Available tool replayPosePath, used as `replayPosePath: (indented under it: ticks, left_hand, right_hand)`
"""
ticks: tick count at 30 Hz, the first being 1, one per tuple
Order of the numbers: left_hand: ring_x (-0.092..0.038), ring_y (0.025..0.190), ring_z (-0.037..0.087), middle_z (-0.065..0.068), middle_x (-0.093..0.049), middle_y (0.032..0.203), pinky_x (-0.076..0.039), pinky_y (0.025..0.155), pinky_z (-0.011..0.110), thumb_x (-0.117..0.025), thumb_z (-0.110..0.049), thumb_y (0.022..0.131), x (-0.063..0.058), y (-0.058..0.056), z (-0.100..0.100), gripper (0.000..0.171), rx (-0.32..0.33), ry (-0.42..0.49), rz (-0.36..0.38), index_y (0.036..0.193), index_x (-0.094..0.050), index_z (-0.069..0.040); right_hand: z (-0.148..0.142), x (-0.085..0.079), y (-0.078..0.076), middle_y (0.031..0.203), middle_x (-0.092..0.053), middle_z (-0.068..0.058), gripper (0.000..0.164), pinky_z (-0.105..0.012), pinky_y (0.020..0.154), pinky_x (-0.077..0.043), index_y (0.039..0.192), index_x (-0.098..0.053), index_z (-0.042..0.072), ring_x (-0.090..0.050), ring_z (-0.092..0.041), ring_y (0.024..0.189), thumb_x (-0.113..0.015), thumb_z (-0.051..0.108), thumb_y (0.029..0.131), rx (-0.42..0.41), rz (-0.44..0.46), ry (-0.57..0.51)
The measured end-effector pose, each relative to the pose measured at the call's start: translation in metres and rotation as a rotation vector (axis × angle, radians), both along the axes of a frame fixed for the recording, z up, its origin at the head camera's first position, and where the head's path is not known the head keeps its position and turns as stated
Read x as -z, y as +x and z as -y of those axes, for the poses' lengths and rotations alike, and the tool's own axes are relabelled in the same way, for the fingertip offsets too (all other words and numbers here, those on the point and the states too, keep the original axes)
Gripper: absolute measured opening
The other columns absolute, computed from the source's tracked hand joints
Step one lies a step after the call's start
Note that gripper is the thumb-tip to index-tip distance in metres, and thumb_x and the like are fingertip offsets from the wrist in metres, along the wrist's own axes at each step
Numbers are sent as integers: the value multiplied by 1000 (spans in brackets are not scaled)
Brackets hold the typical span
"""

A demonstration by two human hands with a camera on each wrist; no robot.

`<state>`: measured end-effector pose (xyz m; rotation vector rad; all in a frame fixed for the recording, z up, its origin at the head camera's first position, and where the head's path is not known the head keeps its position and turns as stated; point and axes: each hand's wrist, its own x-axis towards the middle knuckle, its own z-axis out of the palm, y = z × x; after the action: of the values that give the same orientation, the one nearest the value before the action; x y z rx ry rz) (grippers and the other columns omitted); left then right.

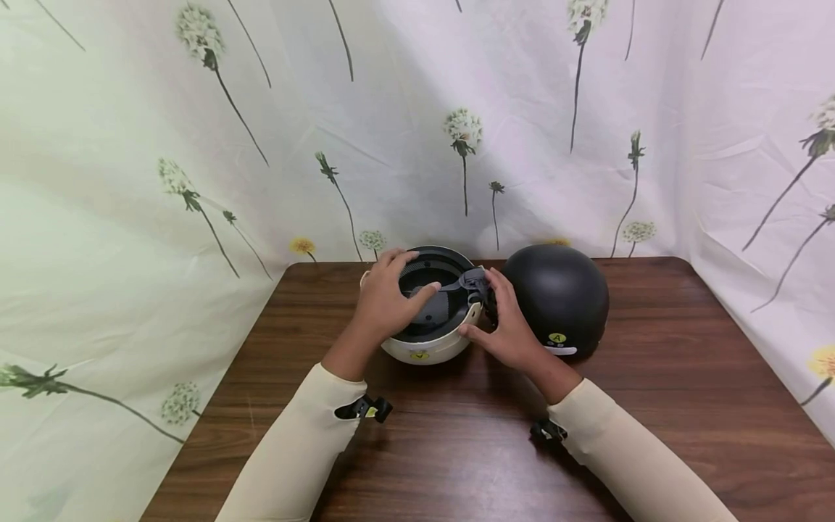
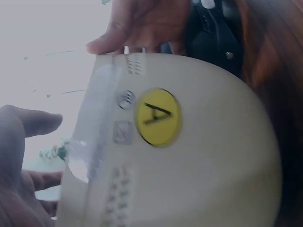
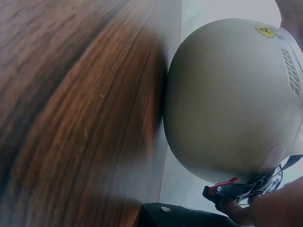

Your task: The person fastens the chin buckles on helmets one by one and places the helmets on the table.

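My right hand (image 1: 512,330) curls round one side of the upturned cream helmet (image 1: 449,349), perhaps to steady it where it rests on the table (image 1: 450,449) between my hands; the strap (image 1: 472,280) bunches by those fingers. Across from it, my left hand (image 1: 388,299) spreads loosely over the rim, gripping nothing. The black helmet (image 1: 556,297) sits dome-up just right of my grip, seemingly set aside.
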<state>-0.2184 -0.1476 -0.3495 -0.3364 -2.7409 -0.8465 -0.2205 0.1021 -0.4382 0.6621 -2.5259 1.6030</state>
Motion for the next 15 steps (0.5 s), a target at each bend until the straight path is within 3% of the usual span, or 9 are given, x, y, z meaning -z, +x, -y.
replayPosePath:
  ticks: [7,11,15]
  left_hand:
    - [-45,157,43,18,-43,171,-41,124,65,-73,-51,103,-10,-12,-16,71,48,-27,137,160,-55,-12]
    - [-51,153,41,16,-46,170,-45,123,61,-71,-49,105,-12,-21,-24,70,85,4,241,161,-53,-11]
    - [-55,151,39,15,-49,169,-48,121,57,-71,-48,106,-11,-27,-30,69,102,22,296,161,-52,-12]
  right_hand:
    - [0,-1,0,184,-2,-14,114,-72,129,-28,176,-12,15,-16,-41,170,-80,57,96,0,-3,4]
    - [1,-2,1,184,-2,-11,115,-70,130,-27,177,-7,18,-15,-40,170,-82,53,96,-3,8,-11]
    - [2,-3,2,184,-2,-12,116,-70,130,-27,177,-5,18,-16,-41,170,-82,52,96,-10,8,-18]
